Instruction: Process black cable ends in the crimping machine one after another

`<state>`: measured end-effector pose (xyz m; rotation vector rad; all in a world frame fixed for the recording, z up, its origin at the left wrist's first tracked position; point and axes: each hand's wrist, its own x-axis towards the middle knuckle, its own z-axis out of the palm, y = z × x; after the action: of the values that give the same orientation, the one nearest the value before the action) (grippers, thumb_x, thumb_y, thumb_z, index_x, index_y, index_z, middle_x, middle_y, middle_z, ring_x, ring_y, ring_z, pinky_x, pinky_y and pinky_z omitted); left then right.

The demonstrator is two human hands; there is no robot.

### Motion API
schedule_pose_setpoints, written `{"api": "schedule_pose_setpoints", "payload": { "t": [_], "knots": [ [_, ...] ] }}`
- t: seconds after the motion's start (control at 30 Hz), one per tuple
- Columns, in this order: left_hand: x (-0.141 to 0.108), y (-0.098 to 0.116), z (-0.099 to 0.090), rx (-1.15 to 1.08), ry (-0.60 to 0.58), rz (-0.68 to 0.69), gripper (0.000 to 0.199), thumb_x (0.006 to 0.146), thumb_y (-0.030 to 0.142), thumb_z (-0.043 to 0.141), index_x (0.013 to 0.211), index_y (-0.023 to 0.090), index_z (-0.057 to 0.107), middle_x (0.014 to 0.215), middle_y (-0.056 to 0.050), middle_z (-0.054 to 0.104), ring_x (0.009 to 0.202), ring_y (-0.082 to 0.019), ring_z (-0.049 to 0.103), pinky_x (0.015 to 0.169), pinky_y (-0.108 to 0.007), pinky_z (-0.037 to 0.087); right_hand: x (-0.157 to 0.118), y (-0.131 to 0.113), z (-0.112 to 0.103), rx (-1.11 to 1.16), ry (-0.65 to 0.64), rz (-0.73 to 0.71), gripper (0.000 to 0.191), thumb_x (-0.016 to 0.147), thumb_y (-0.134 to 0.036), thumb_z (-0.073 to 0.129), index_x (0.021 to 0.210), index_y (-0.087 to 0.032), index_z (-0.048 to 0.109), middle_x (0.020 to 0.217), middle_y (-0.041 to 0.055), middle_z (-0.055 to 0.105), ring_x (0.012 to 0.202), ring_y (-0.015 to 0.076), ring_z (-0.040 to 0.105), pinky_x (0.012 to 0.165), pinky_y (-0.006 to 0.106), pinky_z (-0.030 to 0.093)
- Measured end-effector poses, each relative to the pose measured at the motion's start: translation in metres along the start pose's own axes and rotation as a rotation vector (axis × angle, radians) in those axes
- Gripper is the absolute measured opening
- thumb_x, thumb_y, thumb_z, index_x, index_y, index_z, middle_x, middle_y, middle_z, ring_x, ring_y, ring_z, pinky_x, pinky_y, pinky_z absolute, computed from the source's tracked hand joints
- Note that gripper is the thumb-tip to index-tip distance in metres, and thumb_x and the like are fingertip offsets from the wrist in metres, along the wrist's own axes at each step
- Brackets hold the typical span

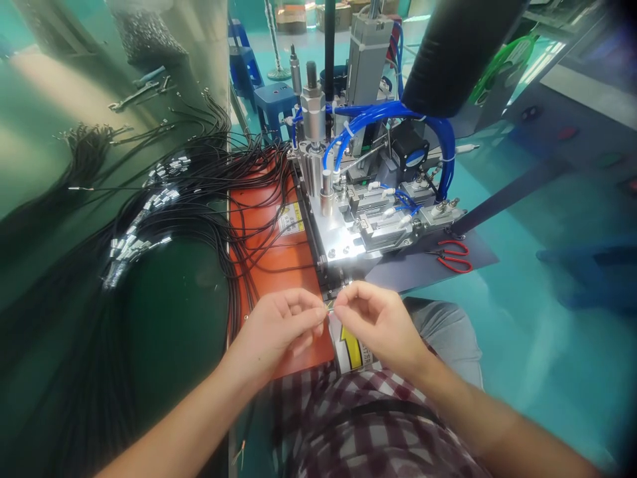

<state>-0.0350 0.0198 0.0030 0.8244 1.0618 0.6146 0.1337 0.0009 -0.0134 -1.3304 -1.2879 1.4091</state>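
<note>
Between my fingertips, just in front of the machine, are thin coloured wires [328,307], only a short bit of which shows. My left hand [286,324] is closed in a pinch on them from the left. From the right, my right hand [381,322] pinches at the same spot, its fingertips almost touching the left ones. Behind my hands stands the metal machine [338,232] with its orange base panel [269,265]. Black cables [249,226] run across that panel. Below my left forearm hangs a cable end with bare thin wires [242,451].
At left, a large bundle of black cables with shiny metal ends [144,219] lies on a dark green surface. Red-handled snips [454,257] rest right of the machine. A thick black tube [458,60] hangs at upper right. Blue hoses [388,113] arch over the machine. Behind is a blue stool [276,99].
</note>
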Motion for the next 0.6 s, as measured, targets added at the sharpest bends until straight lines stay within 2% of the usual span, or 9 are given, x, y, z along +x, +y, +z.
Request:
{"api": "schedule_pose_setpoints", "payload": {
  "t": [0.1,0.2,0.47,0.6],
  "knots": [
    [-0.001,0.001,0.002,-0.001,0.016,0.015,0.015,0.075,0.023,0.07,0.07,0.012,0.062,0.057,0.002,0.059,0.037,-0.001,0.037,0.042,-0.016,0.024,-0.003,0.002,0.001,-0.024,0.015,-0.01,0.006,0.081,-0.019,0.059,0.075,-0.017,0.06,0.066,-0.0011,0.057,0.058,0.0104,0.048,0.055,0.024,0.04],
    [-0.002,0.002,0.003,0.002,0.028,0.018,0.015,0.076,0.024,0.07,0.072,0.012,0.062,0.056,0.003,0.059,0.038,-0.001,0.038,0.044,-0.017,0.026,-0.004,0.001,-0.002,-0.044,-0.034,0.002,0.007,0.081,-0.02,0.06,0.075,-0.016,0.061,0.066,-0.0007,0.057,0.058,0.0107,0.049,0.054,0.024,0.039],
    [-0.003,0.002,0.006,0.064,0.046,0.005,0.017,0.073,0.027,0.072,0.071,0.013,0.064,0.055,0.003,0.059,0.038,-0.001,0.037,0.041,-0.016,0.023,0.003,-0.021,-0.015,0.028,-0.108,0.118,0.01,0.081,-0.018,0.059,0.072,-0.014,0.062,0.056,-0.0055,0.049,0.047,0.0059,0.039,0.045,0.02,0.032],
    [-0.003,0.001,0.008,0.109,0.044,0.048,0.013,0.074,0.025,0.07,0.071,0.014,0.065,0.049,0.005,0.055,0.036,-0.001,0.036,0.039,-0.015,0.022,0.007,-0.023,-0.016,0.042,-0.174,0.146,0.01,0.079,-0.017,0.059,0.07,-0.014,0.059,0.058,-0.0052,0.049,0.049,0.0055,0.039,0.046,0.019,0.032]
  ]
}}
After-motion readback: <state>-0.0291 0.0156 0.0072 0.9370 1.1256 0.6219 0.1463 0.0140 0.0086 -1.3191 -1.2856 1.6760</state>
